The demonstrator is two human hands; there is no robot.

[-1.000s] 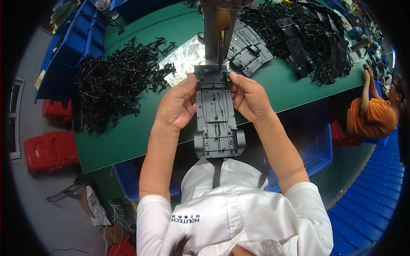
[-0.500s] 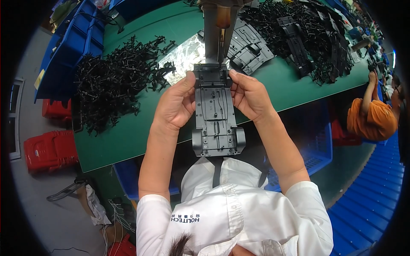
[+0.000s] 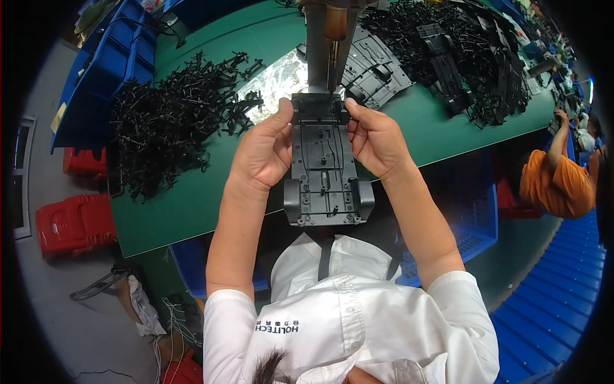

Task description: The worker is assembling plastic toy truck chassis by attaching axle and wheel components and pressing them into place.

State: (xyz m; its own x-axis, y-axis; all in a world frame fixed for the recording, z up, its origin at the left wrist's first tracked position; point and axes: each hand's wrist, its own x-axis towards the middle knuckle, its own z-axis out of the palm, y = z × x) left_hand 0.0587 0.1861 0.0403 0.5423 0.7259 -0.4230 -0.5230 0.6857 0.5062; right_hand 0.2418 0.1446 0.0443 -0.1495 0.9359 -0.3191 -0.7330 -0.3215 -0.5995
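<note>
Between my two hands is a black plastic chassis plate (image 3: pixel 322 160), long and narrow, with curved wheel arches at its near end and thin ribs along its face. My left hand (image 3: pixel 263 150) grips its far left edge, thumb on top. On the far right edge my right hand (image 3: pixel 378 137) holds it the same way, fingers curled underneath. The plate's far end sits beneath the thin metal tip of an upright press-like machine (image 3: pixel 334 38). Whether the tip touches the plate I cannot tell.
Small black plastic parts (image 3: pixel 173 121) lie heaped on the green table (image 3: pixel 256 25) at left. Grey chassis plates (image 3: pixel 377 70) and more black parts (image 3: pixel 448 64) lie at right. A blue bin (image 3: pixel 105 70) stands far left. A person in orange (image 3: pixel 559 182) works at right.
The near end of the chassis plate has risen slightly toward me and its tilt has changed. Both hands keep their grip with only a small shift.
</note>
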